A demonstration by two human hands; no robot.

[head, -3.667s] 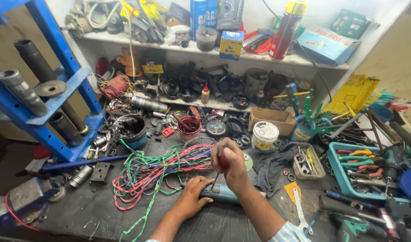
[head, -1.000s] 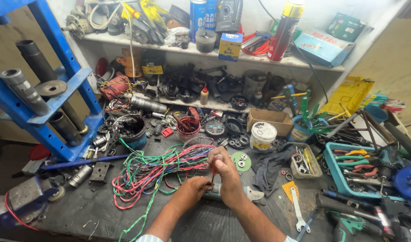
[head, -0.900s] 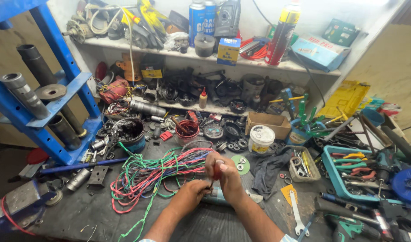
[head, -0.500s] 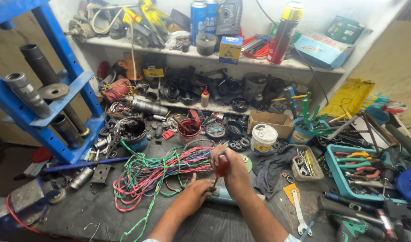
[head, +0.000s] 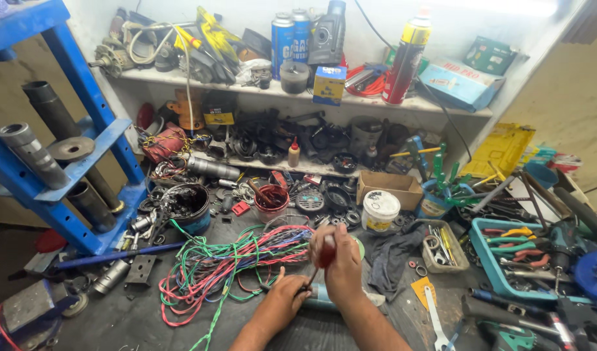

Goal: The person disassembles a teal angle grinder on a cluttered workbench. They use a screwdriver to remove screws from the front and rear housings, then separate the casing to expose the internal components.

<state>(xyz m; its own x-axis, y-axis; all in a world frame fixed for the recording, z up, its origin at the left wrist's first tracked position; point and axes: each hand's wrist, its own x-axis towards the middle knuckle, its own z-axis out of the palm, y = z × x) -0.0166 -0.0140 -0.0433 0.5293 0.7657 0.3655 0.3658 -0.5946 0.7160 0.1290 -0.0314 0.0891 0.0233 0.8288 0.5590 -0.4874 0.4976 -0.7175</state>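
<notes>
— Just in front of the tangle of coloured wires [head: 230, 273], low on the table [head: 123, 322], what do the hands have?

— The right hand [head: 343, 260] is clamped round the red handle of a screwdriver [head: 326, 253]. Its shaft runs down and to the left, tip toward the power tool [head: 321, 298], a grey-blue body lying flat on the table.

— And the left hand [head: 282, 305]?

— Closed on the power tool, pressing it down. It sits lower and to the left of the right hand, the two almost touching. The tool's long axis runs left to right, out from under the left hand toward the dark rag [head: 393, 257]. The left hand is the nearer one to the tool; the right hand stands above it, joined to it only through the screwdriver. I cannot tell exactly where the tip meets the tool.

— Containers near the tool?

— Beyond it and to the right, a white tub [head: 380, 211] with its lid on, contents hidden. Right of the rag, a small grey tray [head: 445, 246] of rings and small metal parts. Further right, a blue tray [head: 506, 263] holding pliers with red and green grips. Beyond the wires, a red cup [head: 271, 200] with a tool standing in it, and a dark round bucket [head: 185, 207] of wire and scrap.
</notes>
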